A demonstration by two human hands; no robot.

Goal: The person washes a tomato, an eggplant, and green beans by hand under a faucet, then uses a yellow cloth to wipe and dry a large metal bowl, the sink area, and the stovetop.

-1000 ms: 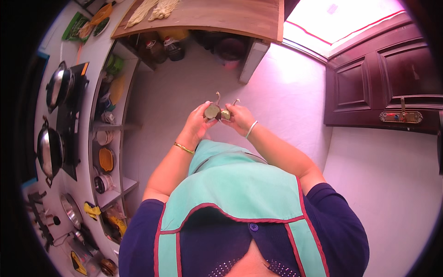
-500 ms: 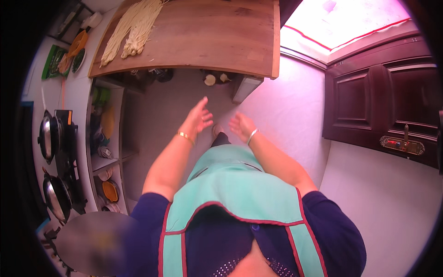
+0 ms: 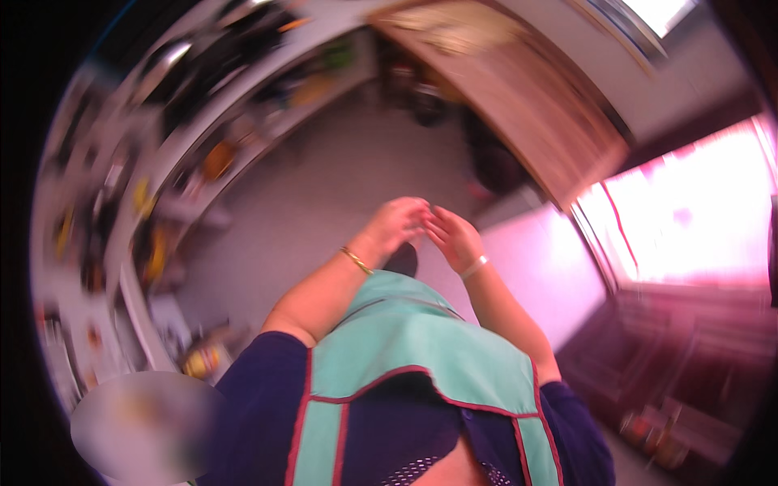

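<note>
My left hand point(image 3: 395, 223), with a gold bracelet at the wrist, is raised in front of the apron point(image 3: 413, 328). Close beside it is my right hand point(image 3: 455, 238), which wears a silvery bangle. Their fingertips meet or nearly meet; blur hides which. Nothing shows in either hand, and the fingers of both look loosely stretched out. Beyond them, a wooden table point(image 3: 551, 101) stands at the upper right, with pale noodle strands point(image 3: 462, 31) lying on its far end.
A long counter with open shelves point(image 3: 284, 121) curves along the left, holding blurred kitchenware. Dark pans point(image 3: 174, 61) sit on it at the upper left. To the right are a bright pink-lit doorway point(image 3: 681, 206) and a dark panelled door point(image 3: 673, 348). Grey floor point(image 3: 324, 186) lies between.
My view has swung left, so the table has shifted right and tilted, and more of the counter shows. My hands have come together from apart.
</note>
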